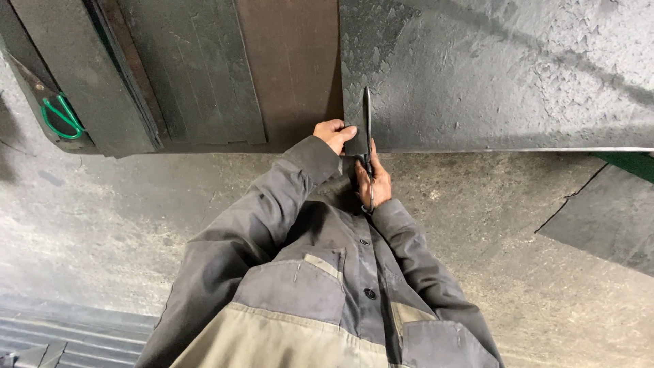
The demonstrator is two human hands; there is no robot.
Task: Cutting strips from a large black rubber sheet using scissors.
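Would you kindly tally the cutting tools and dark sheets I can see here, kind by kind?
Shears in the right hand: 1, large black shears
Green-handled scissors: 1
Sheet gripped by the left hand: 1, grey sheet
Other dark sheets: 2, brown sheet and ribbed sheet
Total: 5

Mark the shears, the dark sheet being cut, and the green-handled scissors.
shears [367,126], head view, on the upper blade.
dark sheet [490,75], head view, on its bare rough face right of the cut.
green-handled scissors [63,118], head view, on the green handle loops.
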